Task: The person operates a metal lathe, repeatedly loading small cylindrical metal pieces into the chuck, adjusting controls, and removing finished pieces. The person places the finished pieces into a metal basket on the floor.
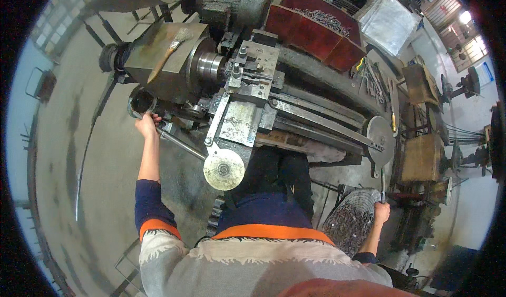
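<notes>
A small lathe [232,80] stands in front of me, with a shiny chuck [211,65] at its headstock and a tool post [240,70] beside it. My left hand [147,124] is at the headstock's near left, fingers curled by the rim of a round, dark, cup-shaped part [141,101]; what they hold, if anything, is hidden. A metal rod [182,144] slants from near this hand to a pale round disc [224,169]. At the right, my right hand [382,211] is closed round a lever handle [383,183] that hangs below a grey disc [380,141].
A brush [166,59] lies on the headstock. Behind the lathe are a motor [234,7] and a red bin [305,33] of small metal parts. Hand tools [374,83] lie at the right. A basket [350,218] of metal pieces stands beside my right hand.
</notes>
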`<state>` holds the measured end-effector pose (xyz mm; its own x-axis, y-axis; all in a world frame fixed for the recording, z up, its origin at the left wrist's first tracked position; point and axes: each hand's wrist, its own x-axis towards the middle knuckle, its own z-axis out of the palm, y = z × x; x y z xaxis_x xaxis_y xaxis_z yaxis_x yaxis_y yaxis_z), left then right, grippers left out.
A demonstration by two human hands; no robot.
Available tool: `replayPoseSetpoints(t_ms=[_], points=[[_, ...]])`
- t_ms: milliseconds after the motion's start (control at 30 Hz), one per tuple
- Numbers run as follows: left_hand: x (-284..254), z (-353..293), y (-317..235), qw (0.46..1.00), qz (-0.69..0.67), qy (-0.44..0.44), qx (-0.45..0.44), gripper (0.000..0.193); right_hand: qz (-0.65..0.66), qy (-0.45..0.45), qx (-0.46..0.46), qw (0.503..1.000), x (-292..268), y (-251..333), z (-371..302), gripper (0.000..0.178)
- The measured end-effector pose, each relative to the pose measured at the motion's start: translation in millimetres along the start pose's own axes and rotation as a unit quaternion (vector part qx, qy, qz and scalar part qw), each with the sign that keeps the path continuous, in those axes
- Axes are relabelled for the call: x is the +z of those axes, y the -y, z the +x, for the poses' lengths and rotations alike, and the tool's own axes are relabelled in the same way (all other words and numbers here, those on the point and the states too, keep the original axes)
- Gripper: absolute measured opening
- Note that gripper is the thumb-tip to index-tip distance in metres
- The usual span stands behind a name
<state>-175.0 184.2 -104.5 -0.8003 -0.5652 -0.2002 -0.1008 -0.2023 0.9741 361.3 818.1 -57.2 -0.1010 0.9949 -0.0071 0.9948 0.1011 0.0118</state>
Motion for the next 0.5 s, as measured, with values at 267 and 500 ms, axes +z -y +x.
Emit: replayPoseSetpoints(t_ms=[267, 500], points=[[-17.0, 23.9, 12.3, 0.998, 0.039, 0.052, -0.009, 0.01, 0.016, 0.009, -0.019, 1.0, -4.7, 1.0, -2.1, 0.041], [-25.2, 20.7, -28.2, 0.981, 0.184, 0.056, 0.011, 0.012, -0.096, -0.15, -0.148, 0.973, 47.3, -51.5, 78.2, 0.034]])
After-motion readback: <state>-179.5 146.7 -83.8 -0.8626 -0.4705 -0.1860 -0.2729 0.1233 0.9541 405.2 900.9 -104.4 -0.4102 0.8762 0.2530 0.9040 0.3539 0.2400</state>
